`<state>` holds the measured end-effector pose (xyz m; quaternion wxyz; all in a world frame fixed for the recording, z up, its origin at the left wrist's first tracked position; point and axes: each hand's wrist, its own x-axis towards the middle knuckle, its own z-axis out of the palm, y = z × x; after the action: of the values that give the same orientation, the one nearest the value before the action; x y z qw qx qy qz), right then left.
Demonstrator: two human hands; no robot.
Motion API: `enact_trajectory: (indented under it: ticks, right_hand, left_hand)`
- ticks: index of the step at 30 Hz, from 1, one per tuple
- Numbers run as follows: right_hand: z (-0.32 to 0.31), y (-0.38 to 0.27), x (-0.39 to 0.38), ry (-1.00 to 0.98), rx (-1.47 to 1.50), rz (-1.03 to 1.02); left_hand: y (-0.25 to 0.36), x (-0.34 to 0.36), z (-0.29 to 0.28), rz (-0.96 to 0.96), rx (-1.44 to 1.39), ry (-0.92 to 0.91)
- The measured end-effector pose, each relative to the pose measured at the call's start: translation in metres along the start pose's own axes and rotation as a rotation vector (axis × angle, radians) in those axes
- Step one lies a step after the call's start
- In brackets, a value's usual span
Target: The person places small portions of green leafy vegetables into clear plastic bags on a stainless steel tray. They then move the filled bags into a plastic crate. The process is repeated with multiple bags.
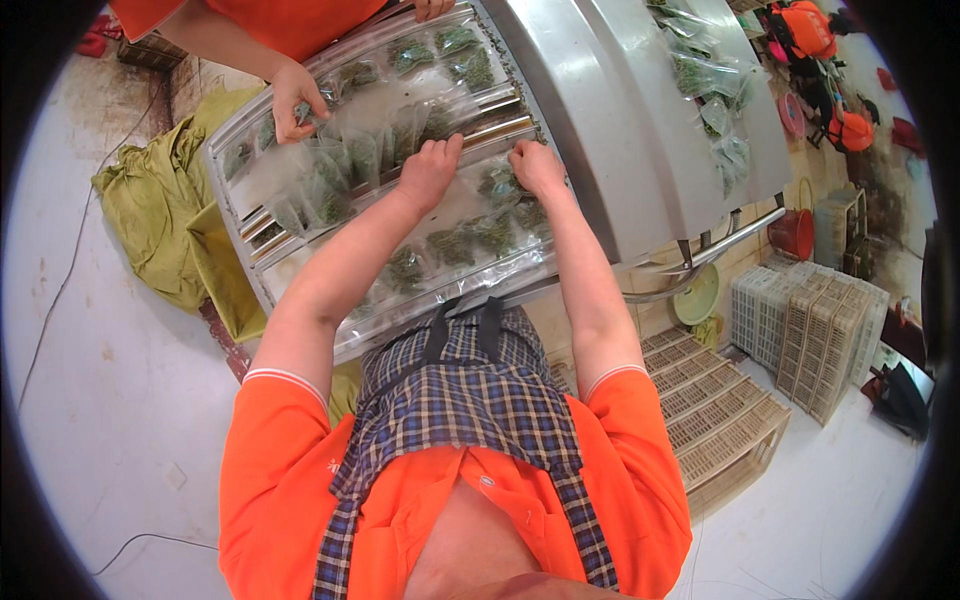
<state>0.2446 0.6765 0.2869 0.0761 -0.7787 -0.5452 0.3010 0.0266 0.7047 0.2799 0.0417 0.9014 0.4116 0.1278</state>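
Several clear plastic bags of green leafy bits (455, 248) lie in rows on a metal machine bed (290, 268) in front of me. My left hand (430, 172) is closed at the near sealing bar (497, 133), its fingers curled down; what they hold, if anything, is hidden. To its right, my right hand (538, 166) pinches the upper edge of a filled bag (500, 182) near the right end of the bar. Across the bed, a co-worker's hand (297, 100) reaches down over the far rows of bags (335, 165).
A rounded steel lid (600, 110) stands beside the bed, with more filled bags (715, 110) on its far side. Yellow-green cloth (150, 210) hangs at the left. Plastic crates (700, 400) stand on the floor at right, near a red bucket (790, 232).
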Motion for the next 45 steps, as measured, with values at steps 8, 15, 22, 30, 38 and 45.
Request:
enact_trajectory:
  ticks: [8, 15, 22, 30, 38, 45]
  right_hand:
    - [-0.007, -0.003, 0.006, 0.208, 0.027, 0.121]
    - [0.010, -0.028, -0.005, 0.575, 0.300, -0.128]
    - [0.067, -0.107, -0.011, 0.110, 0.938, -0.170]
    - [0.041, -0.101, -0.064, 0.276, 0.837, -0.291]
    - [0.012, -0.061, -0.113, 0.154, 0.656, -0.431]
    - [0.016, -0.051, -0.105, 0.076, 0.578, -0.207]
  left_hand:
    - [0.001, -0.002, -0.007, -0.033, -0.105, -0.039]
    - [-0.001, -0.019, -0.005, 0.028, -0.223, 0.027]
    - [-0.001, -0.045, -0.046, -0.295, -0.608, 0.176]
    - [-0.023, -0.041, -0.045, -0.643, -1.007, 0.393]
    - [-0.008, -0.078, -0.058, -0.526, -1.346, 0.226]
    - [0.004, -0.098, -0.053, -0.684, -1.179, 0.216]
